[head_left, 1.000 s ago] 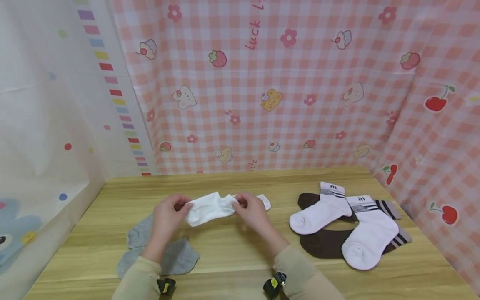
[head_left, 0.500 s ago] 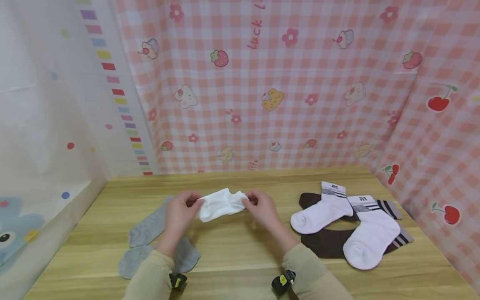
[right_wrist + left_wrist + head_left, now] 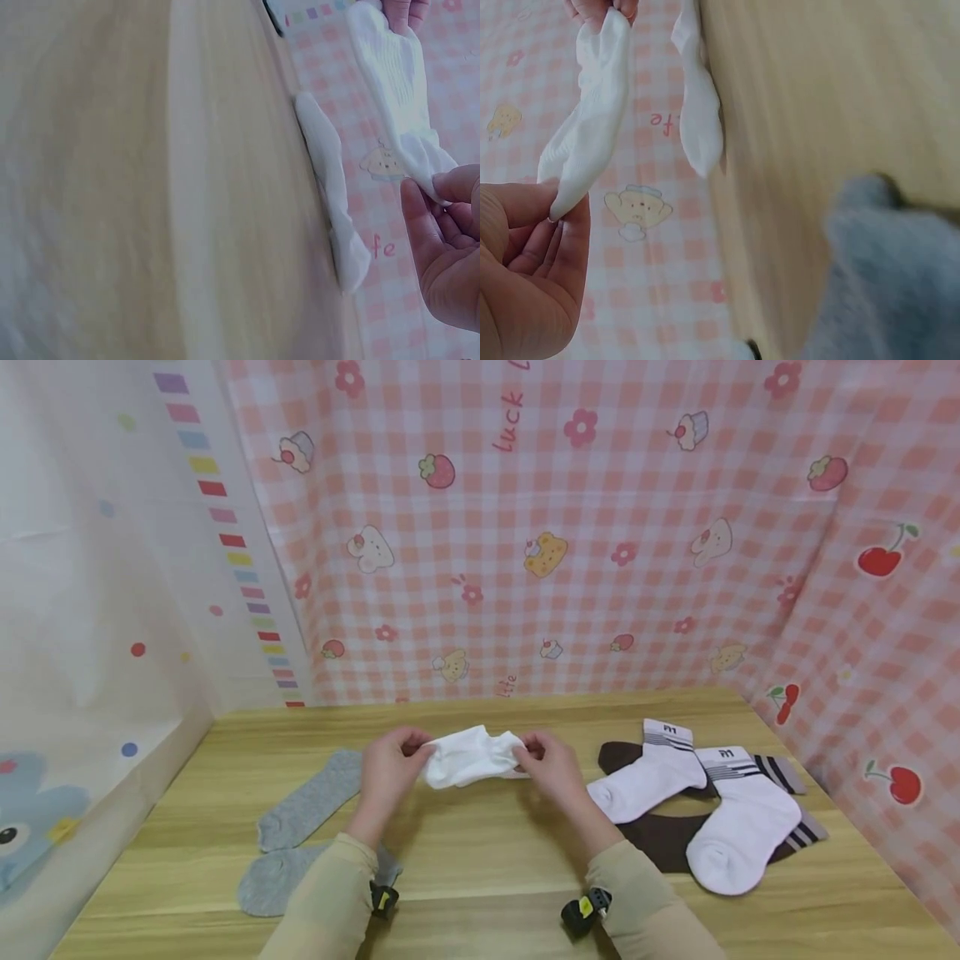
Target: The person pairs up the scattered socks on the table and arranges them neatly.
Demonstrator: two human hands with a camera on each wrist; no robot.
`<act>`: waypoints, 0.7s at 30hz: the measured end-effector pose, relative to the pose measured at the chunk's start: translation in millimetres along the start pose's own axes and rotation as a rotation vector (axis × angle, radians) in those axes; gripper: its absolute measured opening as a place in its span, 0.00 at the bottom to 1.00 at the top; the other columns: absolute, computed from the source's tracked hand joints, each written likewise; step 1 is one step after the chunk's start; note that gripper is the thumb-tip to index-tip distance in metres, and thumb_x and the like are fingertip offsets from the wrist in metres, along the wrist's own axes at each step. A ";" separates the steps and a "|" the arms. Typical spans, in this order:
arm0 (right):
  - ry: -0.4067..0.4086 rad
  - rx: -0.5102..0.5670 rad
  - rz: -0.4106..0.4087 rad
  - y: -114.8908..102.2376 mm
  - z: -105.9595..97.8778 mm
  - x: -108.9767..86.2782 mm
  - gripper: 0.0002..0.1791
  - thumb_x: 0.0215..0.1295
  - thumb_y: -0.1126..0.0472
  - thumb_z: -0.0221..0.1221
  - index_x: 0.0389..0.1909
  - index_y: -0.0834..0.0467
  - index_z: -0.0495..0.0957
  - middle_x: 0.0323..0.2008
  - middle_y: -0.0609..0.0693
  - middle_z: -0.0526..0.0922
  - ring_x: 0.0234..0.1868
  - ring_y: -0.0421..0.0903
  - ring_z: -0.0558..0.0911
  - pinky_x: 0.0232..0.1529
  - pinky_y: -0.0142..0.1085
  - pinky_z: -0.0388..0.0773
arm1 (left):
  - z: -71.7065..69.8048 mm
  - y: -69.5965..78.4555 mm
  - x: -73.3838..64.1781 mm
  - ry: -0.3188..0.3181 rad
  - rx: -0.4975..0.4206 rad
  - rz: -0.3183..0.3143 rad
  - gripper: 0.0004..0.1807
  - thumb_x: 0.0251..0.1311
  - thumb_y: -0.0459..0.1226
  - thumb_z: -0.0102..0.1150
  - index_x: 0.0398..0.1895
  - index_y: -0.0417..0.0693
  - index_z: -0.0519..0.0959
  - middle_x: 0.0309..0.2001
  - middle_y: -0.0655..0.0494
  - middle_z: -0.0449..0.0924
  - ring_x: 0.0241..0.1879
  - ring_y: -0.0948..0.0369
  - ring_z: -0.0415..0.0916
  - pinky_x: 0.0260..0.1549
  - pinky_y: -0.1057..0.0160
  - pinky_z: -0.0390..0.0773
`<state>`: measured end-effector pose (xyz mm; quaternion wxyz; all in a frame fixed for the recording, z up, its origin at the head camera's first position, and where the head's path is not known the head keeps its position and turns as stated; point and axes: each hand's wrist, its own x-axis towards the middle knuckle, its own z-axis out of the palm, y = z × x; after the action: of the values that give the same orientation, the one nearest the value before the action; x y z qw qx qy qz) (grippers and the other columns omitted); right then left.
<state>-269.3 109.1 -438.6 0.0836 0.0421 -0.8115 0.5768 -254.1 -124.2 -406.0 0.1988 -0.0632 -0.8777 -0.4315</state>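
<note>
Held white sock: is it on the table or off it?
Off: the left hand pinches one end of the white sock, the right hand the other; both wrist views show it apart from the table.

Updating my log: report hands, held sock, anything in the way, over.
Left hand, right hand pinch opposite ends of white sock. Held above table. Second white sock lies on it; nothing visibly blocking.

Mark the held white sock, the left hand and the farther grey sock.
Held white sock (image 3: pixel 468 757): head view, middle fabric.
Left hand (image 3: pixel 526 285): left wrist view, its middle.
Farther grey sock (image 3: pixel 309 800): head view, mid-length.
</note>
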 end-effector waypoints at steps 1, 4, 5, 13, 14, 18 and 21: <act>0.000 -0.001 0.003 0.0 -2.5 0.9 0.06 0.65 0.69 0.62 0.40 0.69 0.79 0.34 0.57 0.83 0.33 0.47 0.83 0.35 0.35 0.83 | 1.7 1.2 1.7 -0.003 0.006 0.011 0.04 0.56 0.32 0.71 0.33 0.42 0.85 0.31 0.51 0.85 0.32 0.55 0.80 0.35 0.55 0.80; -0.003 -0.012 0.012 0.4 -9.4 3.2 0.06 0.65 0.69 0.62 0.40 0.69 0.79 0.34 0.57 0.83 0.33 0.47 0.83 0.36 0.39 0.84 | 7.0 5.0 7.1 -0.019 0.034 0.032 0.03 0.56 0.34 0.71 0.32 0.44 0.85 0.32 0.52 0.85 0.33 0.55 0.81 0.37 0.54 0.80; -0.004 -0.014 0.014 1.1 -11.3 4.0 0.06 0.65 0.69 0.62 0.39 0.69 0.79 0.33 0.57 0.83 0.32 0.46 0.83 0.37 0.40 0.84 | 8.8 6.0 9.1 -0.027 0.038 0.034 0.03 0.57 0.34 0.70 0.32 0.44 0.85 0.33 0.52 0.85 0.34 0.55 0.81 0.37 0.54 0.80; -0.005 -0.063 0.040 8.3 -22.6 7.3 0.06 0.64 0.67 0.63 0.36 0.67 0.78 0.30 0.55 0.82 0.30 0.43 0.81 0.34 0.35 0.83 | 20.3 10.2 21.3 -0.059 0.026 0.009 0.02 0.57 0.33 0.69 0.32 0.43 0.85 0.33 0.52 0.85 0.36 0.55 0.80 0.40 0.55 0.80; -0.004 -0.081 0.042 9.1 -23.6 7.3 0.06 0.64 0.67 0.63 0.36 0.66 0.78 0.29 0.54 0.81 0.29 0.43 0.81 0.34 0.34 0.82 | 21.7 10.2 22.2 -0.065 0.022 0.006 0.02 0.57 0.32 0.69 0.32 0.42 0.85 0.33 0.51 0.85 0.36 0.55 0.80 0.40 0.55 0.80; -0.007 -0.144 0.047 13.7 -26.5 8.1 0.05 0.64 0.66 0.63 0.34 0.66 0.78 0.27 0.52 0.81 0.28 0.43 0.82 0.32 0.32 0.80 | 28.2 8.1 25.2 -0.095 0.030 0.002 0.02 0.55 0.30 0.70 0.30 0.42 0.84 0.31 0.52 0.84 0.34 0.55 0.80 0.39 0.55 0.80; -0.012 -0.158 0.048 17.4 -27.6 8.9 0.05 0.63 0.68 0.63 0.34 0.67 0.78 0.26 0.53 0.81 0.28 0.45 0.83 0.31 0.33 0.81 | 32.9 5.7 27.0 -0.121 0.032 -0.010 0.03 0.55 0.29 0.69 0.30 0.42 0.84 0.30 0.52 0.84 0.34 0.54 0.80 0.40 0.55 0.80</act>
<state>-278.5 141.1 -444.3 0.0680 0.0195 -0.8558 0.5125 -286.8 -96.6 -409.0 0.1441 -0.0817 -0.8953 -0.4136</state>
